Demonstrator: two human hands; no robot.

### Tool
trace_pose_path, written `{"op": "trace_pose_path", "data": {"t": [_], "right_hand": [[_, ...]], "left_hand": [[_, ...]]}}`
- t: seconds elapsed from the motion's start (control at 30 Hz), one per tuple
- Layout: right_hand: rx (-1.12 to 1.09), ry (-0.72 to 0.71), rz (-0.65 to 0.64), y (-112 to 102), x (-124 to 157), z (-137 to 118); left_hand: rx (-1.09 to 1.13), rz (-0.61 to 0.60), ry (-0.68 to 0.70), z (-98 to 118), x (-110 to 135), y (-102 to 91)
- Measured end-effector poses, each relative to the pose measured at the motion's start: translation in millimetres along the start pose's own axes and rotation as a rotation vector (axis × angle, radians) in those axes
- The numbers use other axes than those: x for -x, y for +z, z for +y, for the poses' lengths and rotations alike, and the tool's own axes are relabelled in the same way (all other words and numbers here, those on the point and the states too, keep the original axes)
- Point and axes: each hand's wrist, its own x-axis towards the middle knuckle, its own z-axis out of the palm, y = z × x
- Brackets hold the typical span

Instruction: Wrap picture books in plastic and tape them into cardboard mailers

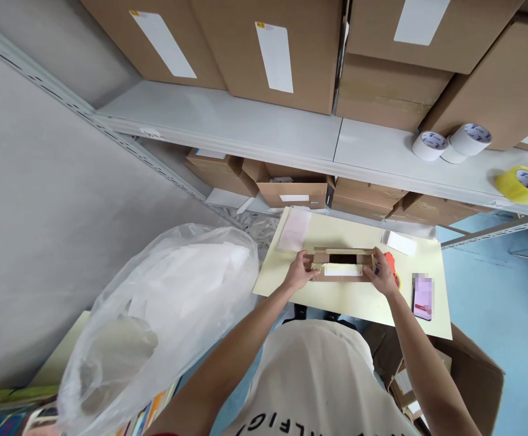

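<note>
A small long cardboard box (342, 278) with a white label on its near side stands on the cream table (336, 297). Its top is partly open, showing a dark gap. My left hand (298, 272) grips the box's left end, thumb on the near side and fingers at the far edge. At the right end my right hand (382, 274) holds it the same way. Just behind my right hand lies a red and yellow tape dispenser-like object (390, 261), partly hidden. A phone (422, 297) rests to the right.
On the table lie a pale pink sheet (295, 229) and a white box or pad (401, 243). A large plastic bag (168, 290) bulges at the left. The shelf (227, 115) ahead carries cartons, white tape rolls (430, 145) and a yellow tape roll (522, 183). An open carton (477, 375) stands lower right.
</note>
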Motion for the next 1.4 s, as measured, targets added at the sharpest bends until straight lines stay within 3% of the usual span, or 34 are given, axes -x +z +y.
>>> {"op": "trace_pose_path", "data": {"t": [0.23, 0.4, 0.5, 0.6, 0.73, 0.83, 0.93, 1.1, 1.17, 1.23, 1.4], "right_hand": [[0.164, -0.055, 0.002, 16, 32, 7], [0.186, -0.032, 0.045, 33, 56, 7], [0.177, -0.035, 0.077, 36, 57, 5], [0.116, -0.046, 0.134, 27, 52, 15], [0.085, 0.229, 0.326, 12, 41, 44], [0.079, 0.465, 0.284, 11, 30, 59], [0.005, 0.517, 0.279, 11, 22, 59], [-0.111, 0.43, 0.369, -29, 18, 34], [-0.219, 0.302, 0.442, -49, 14, 11], [-0.288, 0.157, 0.437, -59, 8, -18], [-0.249, 0.077, -0.049, -34, -8, -80]], "left_hand": [[-0.016, 0.061, 0.018, -7, 1, -1.8], [-0.428, 0.087, 0.389, 9, 11, -0.7], [-0.695, -0.053, 0.56, 21, 18, 9.2], [-0.823, -0.185, 0.602, 23, 23, 19.4], [-0.887, -0.235, 0.618, 15, 24, 23.3], [-0.91, -0.244, 0.613, 12, 24, 23.2], [-0.91, -0.231, 0.609, 13, 24, 24.0], [-0.869, -0.245, 0.615, 15, 23, 24.3], [-0.845, -0.238, 0.627, 14, 24, 24.2], [-0.824, -0.231, 0.638, 13, 27, 24.1], [-0.766, -0.246, 0.639, 17, 40, 20.4]]}}
